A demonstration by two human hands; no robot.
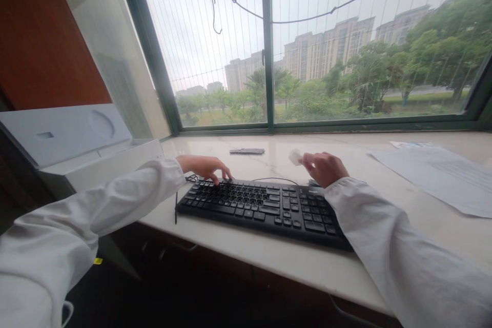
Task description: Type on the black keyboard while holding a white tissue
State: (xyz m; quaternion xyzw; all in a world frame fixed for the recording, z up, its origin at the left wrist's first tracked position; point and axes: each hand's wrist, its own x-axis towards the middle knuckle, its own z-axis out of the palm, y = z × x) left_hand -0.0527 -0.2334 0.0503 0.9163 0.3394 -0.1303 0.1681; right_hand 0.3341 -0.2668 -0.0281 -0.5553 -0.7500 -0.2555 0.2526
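Note:
A black wired keyboard lies on a pale marble window counter. My left hand rests on the keyboard's far left corner, fingers bent down onto the top row of keys. My right hand hovers over the keyboard's far right end and pinches a small white wad, like a wipe or tissue, between its fingertips. Both arms wear white sleeves.
A small dark flat object lies on the counter behind the keyboard. Printed paper sheets sit at the right. A grey-white printer stands at the left. A large window closes off the back.

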